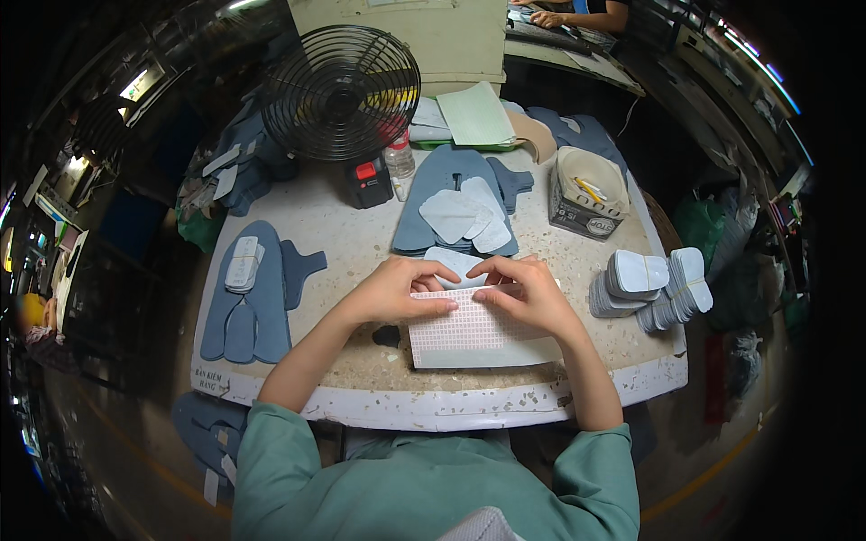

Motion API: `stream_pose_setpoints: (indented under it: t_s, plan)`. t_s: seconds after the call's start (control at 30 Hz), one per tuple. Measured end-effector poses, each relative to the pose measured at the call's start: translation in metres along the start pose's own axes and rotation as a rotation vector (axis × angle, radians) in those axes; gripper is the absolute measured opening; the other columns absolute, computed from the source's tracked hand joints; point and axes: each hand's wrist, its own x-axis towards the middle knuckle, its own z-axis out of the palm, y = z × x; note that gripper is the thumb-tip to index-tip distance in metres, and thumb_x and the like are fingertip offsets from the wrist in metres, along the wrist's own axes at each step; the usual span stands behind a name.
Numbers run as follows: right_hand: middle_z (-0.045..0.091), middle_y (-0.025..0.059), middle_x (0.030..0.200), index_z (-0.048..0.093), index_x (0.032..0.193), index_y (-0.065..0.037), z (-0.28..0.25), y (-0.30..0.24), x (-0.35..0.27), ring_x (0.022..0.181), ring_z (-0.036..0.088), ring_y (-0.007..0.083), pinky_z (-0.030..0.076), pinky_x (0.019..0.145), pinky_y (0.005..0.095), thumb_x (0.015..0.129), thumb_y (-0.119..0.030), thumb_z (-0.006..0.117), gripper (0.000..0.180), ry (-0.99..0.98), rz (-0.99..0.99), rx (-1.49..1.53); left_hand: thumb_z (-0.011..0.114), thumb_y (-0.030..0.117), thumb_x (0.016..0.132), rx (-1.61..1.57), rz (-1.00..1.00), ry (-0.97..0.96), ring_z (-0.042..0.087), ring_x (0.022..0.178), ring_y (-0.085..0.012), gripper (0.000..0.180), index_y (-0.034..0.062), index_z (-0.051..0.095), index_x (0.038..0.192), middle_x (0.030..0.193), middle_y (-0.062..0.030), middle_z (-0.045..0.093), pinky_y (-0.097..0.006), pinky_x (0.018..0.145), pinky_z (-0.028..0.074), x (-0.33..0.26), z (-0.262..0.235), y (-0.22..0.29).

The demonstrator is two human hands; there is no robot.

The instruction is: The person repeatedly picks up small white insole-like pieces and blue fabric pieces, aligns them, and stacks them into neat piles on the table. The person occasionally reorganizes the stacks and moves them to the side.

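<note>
A sheet of small pink-printed stickers (460,329) lies at the table's near side, in front of me. My left hand (397,287) grips its upper left part, thumb on top and fingers curled at the edge. From the right, my right hand (532,296) pinches the sheet's upper edge, its fingertips close to the left ones. Whether a single sticker sits between the fingertips is too small to tell. Just beyond my fingers is a pale rounded piece (454,261). Behind it, more pale pieces (456,216) rest on stacked blue-grey cut pieces (417,230).
A black fan (343,95) stands at the back left. Cut blue-grey pieces (233,320) with a banded bundle (244,263) lie left. Right are a box (582,216) and banded stacks (639,273). A co-worker's hand (548,19) shows far back.
</note>
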Motion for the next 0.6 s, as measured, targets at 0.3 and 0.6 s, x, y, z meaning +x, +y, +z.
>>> stream_pose_setpoints:
  t_s: [0.3,0.6]
  plan:
    - [0.070,0.0054,0.075,0.072,0.085,-0.008,-0.006,0.005,-0.002,0.070,0.066,0.0175,0.037,0.087,0.0310,0.079,-0.021,0.075,0.015,0.126,-0.049,-0.104,0.072,0.020,0.085,-0.018,-0.031,0.076,0.064,0.073,-0.0108,0.024,-0.0011,0.074,0.095,0.079,-0.0086,0.072,-0.026,0.071,0.051,-0.005,-0.011,0.006]
    - [0.070,0.0020,0.086,0.071,0.086,-0.009,0.007,0.004,0.001,0.080,0.064,0.0177,0.040,0.087,0.0337,0.077,-0.015,0.075,0.012,0.439,-0.278,-0.276,0.069,0.012,0.088,-0.165,0.040,0.117,0.060,0.072,-0.0062,0.017,-0.0033,0.073,0.094,0.080,-0.0039,0.070,-0.021,0.064,0.048,-0.001,-0.008,-0.001]
